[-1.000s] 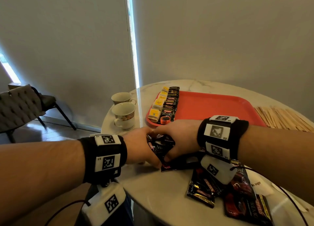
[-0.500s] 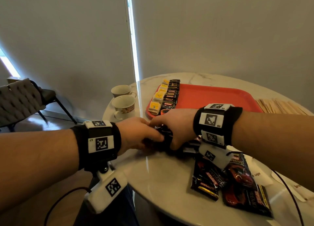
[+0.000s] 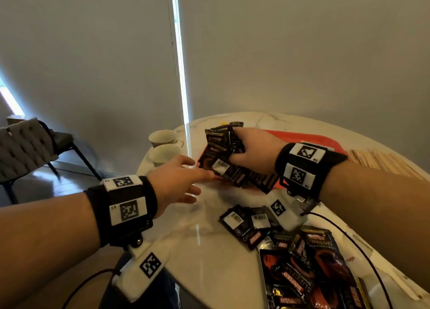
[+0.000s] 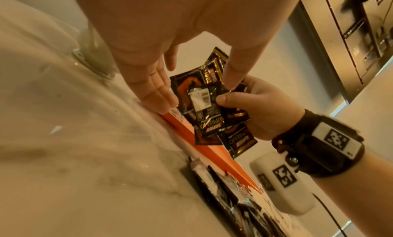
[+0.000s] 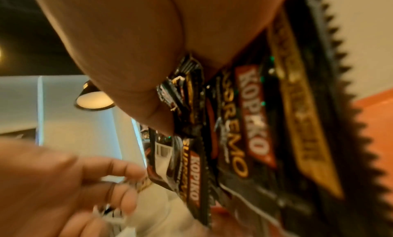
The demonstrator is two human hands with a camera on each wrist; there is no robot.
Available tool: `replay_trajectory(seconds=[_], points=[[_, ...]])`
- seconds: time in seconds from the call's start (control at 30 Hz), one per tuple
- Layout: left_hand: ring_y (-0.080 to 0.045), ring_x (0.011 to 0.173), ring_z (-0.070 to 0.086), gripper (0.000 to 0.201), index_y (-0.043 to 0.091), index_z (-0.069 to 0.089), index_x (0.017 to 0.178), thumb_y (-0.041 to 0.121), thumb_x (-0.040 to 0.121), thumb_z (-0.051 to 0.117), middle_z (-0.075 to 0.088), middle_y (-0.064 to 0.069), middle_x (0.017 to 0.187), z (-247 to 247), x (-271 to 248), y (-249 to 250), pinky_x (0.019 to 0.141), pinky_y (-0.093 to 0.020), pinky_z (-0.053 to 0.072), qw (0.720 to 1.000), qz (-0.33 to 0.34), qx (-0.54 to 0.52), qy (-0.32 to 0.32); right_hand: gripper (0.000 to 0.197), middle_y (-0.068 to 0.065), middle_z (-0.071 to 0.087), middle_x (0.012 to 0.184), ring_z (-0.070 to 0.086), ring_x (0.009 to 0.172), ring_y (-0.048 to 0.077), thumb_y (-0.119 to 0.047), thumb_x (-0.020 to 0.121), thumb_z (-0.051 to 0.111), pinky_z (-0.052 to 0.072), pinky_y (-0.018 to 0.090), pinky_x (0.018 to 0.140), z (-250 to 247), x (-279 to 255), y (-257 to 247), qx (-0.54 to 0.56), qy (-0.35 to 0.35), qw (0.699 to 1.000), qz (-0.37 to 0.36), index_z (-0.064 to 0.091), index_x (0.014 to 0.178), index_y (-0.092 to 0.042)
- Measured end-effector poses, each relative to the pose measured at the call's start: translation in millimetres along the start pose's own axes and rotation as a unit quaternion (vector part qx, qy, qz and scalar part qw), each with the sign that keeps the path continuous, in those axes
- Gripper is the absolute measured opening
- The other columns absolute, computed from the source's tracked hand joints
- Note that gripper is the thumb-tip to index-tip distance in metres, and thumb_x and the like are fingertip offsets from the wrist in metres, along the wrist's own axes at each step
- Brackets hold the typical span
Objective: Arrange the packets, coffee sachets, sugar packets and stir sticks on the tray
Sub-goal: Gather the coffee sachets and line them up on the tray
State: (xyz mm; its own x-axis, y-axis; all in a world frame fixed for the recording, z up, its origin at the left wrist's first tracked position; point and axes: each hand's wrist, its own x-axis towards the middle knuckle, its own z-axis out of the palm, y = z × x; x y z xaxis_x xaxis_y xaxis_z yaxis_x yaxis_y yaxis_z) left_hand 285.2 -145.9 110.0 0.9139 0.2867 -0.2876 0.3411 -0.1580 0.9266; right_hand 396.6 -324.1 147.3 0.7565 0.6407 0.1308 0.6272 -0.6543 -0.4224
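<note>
My right hand (image 3: 242,152) grips a fanned bunch of black coffee sachets (image 3: 221,155), lifted above the near left corner of the red tray (image 3: 309,139). The same bunch of sachets (image 4: 212,109) shows in the left wrist view, pinched under the right thumb, and the sachets (image 5: 244,123) fill the right wrist view. My left hand (image 3: 186,180) is open with fingers stretched toward the bunch, fingertips just short of it and holding nothing. More coffee sachets (image 3: 300,257) lie in a loose pile on the marble table (image 3: 209,262) at the near right. Wooden stir sticks (image 3: 381,159) lie right of the tray.
Two white cups (image 3: 164,145) stand at the table's left edge beyond my left hand. A tufted chair (image 3: 25,148) stands on the floor at the far left. A grey wall lies behind the table. White paper packets (image 3: 372,271) sit near the right edge.
My right hand has lifted the bunch of sachets off the table and carried it up toward the tray. My left hand has let go and now stretches open behind it.
</note>
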Motion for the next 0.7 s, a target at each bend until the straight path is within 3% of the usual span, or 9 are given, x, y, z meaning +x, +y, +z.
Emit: replay_trajectory(seconds=[0.1,0.17,0.27,0.33,0.37,0.43,0.57,0.7], points=[[-0.025,0.097,0.07,0.052,0.025,0.054,0.119,0.027,0.08,0.089,0.066,-0.009,0.113,6.8,3.5,2.0,0.083,-0.043,0.063,1.0,0.011,0.025,0.001,0.035,-0.002,0.072,0.102,0.071,0.088,0.016,-0.024,0.09,0.071,0.06,0.033,0.079,-11.6,1.0,11.8,0.095,0.023,0.994,0.047,0.058,0.123,-0.024],[-0.024,0.102,0.069,0.064,0.024,0.052,0.129,0.032,0.077,0.09,0.066,-0.007,0.115,11.4,8.9,8.5,0.082,-0.042,0.062,0.999,0.029,0.026,0.013,0.034,0.005,0.074,0.103,0.075,0.087,0.024,-0.015,0.089,0.072,0.063,0.042,0.081,-14.9,1.5,19.3,0.233,0.033,0.97,0.068,0.06,0.121,-0.02],[-0.028,0.116,0.065,0.083,0.029,0.044,0.143,0.048,0.076,0.088,0.061,-0.007,0.131,22.4,17.1,27.5,0.092,-0.051,0.06,0.999,0.035,-0.024,0.013,0.035,0.019,0.074,0.11,0.074,0.094,0.037,0.002,0.089,0.068,0.061,0.055,0.083,-17.4,5.6,27.8,0.46,0.07,0.88,0.09,0.06,0.12,-0.011],[-0.035,0.115,0.069,0.085,0.031,0.049,0.141,0.056,0.07,0.088,0.06,-0.009,0.137,32.7,23.9,41.1,0.093,-0.06,0.058,0.995,0.013,-0.091,-0.034,0.036,0.021,0.072,0.112,0.074,0.096,0.039,0.007,0.09,0.063,0.06,0.057,0.084,-17.6,9.8,33.3,0.556,0.101,0.82,0.089,0.059,0.122,-0.009],[-0.039,0.11,0.072,0.077,0.028,0.053,0.138,0.053,0.074,0.087,0.063,-0.013,0.135,38.5,26.9,48.6,0.091,-0.064,0.058,0.989,0.005,-0.133,-0.07,0.035,0.021,0.072,0.111,0.074,0.094,0.038,0.007,0.091,0.062,0.061,0.055,0.082,-18.1,11.6,35.6,0.584,0.116,0.798,0.086,0.058,0.122,-0.009],[-0.043,0.106,0.074,0.051,0.024,0.058,0.133,0.031,0.088,0.081,0.069,-0.018,0.128,52.3,32.0,59.8,0.09,-0.068,0.057,0.974,0.004,-0.18,-0.138,0.033,0.02,0.073,0.108,0.075,0.089,0.036,0.006,0.092,0.061,0.063,0.051,0.074,-18.3,12.5,40.3,0.619,0.139,0.768,0.084,0.059,0.121,-0.01],[-0.041,0.097,0.077,0.062,0.022,0.054,0.128,-0.018,0.084,0.068,0.075,-0.019,0.115,78.0,50.1,68.5,0.082,-0.062,0.062,0.973,0.061,-0.147,-0.167,0.036,0.019,0.074,0.106,0.076,0.083,0.029,0.008,0.092,0.058,0.062,0.043,0.066,-11.9,17.9,56.4,0.642,0.179,0.74,0.085,0.057,0.124,-0.011],[-0.036,0.094,0.077,0.06,0.02,0.059,0.126,-0.021,0.083,0.069,0.076,-0.017,0.112,88.4,78.9,72.7,0.076,-0.049,0.065,0.981,0.103,-0.101,-0.131,0.043,0.016,0.072,0.112,0.075,0.093,0.033,0.007,0.092,0.059,0.062,0.053,0.074,-11.8,26.2,77.5,0.619,0.233,0.744,0.093,0.052,0.128,-0.017]])
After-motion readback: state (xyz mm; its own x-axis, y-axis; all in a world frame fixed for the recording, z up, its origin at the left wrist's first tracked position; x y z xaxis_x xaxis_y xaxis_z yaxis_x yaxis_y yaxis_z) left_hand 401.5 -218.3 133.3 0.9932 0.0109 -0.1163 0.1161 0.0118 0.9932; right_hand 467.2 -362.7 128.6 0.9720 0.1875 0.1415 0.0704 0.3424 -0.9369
